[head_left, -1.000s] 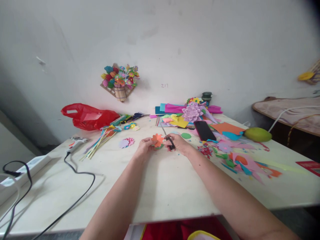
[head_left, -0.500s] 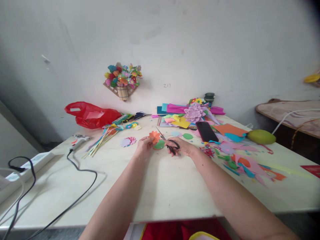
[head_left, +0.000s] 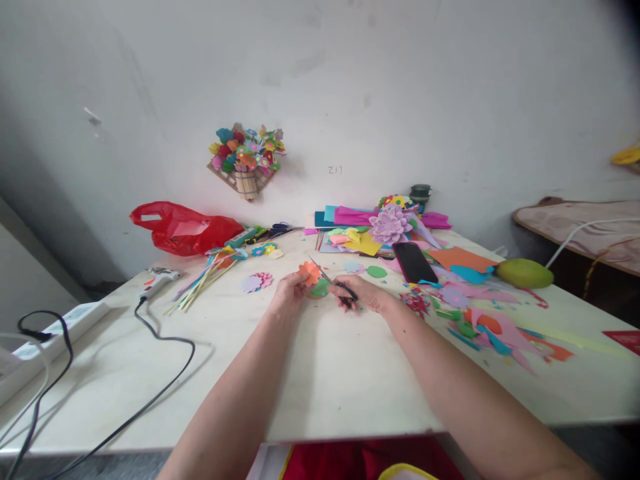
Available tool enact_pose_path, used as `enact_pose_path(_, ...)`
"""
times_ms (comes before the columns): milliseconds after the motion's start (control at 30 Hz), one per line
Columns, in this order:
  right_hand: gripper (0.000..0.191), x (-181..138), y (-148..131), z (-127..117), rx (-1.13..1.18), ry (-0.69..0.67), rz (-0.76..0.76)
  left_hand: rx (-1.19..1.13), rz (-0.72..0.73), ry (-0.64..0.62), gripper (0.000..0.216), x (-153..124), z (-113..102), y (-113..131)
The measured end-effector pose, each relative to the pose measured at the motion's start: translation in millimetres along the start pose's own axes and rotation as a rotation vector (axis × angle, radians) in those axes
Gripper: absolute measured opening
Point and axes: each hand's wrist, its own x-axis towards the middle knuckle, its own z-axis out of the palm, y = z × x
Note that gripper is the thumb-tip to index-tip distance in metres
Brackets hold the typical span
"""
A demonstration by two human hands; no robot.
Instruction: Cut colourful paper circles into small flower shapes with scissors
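Observation:
My left hand (head_left: pixel 287 291) is closed on an orange paper flower (head_left: pixel 309 271) with a green paper disc (head_left: pixel 319 289) just below it, held over the white table (head_left: pixel 320 373). My right hand (head_left: pixel 364 293) grips small black-handled scissors (head_left: pixel 334 283); their blades point up and left, reaching the flower's right edge. Both hands hover near the table's middle.
A black phone (head_left: pixel 413 261), coloured paper sheets (head_left: pixel 365 230) and paper scraps (head_left: pixel 490 327) lie to the right. A red plastic bag (head_left: pixel 185 230), sticks (head_left: pixel 200 283) and a glue gun (head_left: pixel 157 277) with a black cord (head_left: pixel 150 360) are on the left. A green fruit (head_left: pixel 525 272) sits at the far right.
The scissors tilted from nearly upright to lean left against the flower. The green disc now shows below the orange flower. Both hands stayed in place.

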Motion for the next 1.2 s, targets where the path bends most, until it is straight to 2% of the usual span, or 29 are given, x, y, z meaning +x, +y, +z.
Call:
enact_pose_path(133, 0.033, -0.2, -1.3, 0.7, 0.007, 0.019, 0.011, -0.004, -0.006, -0.036, 0.016, -0.4, 0.3, -0.4)
enact_pose_path(1200, 0.030, 3.3, 2.1, 0.0, -0.033, 0.033, 0.006, -0.009, -0.004, -0.042, 0.019, -1.0, 1.1, -0.9)
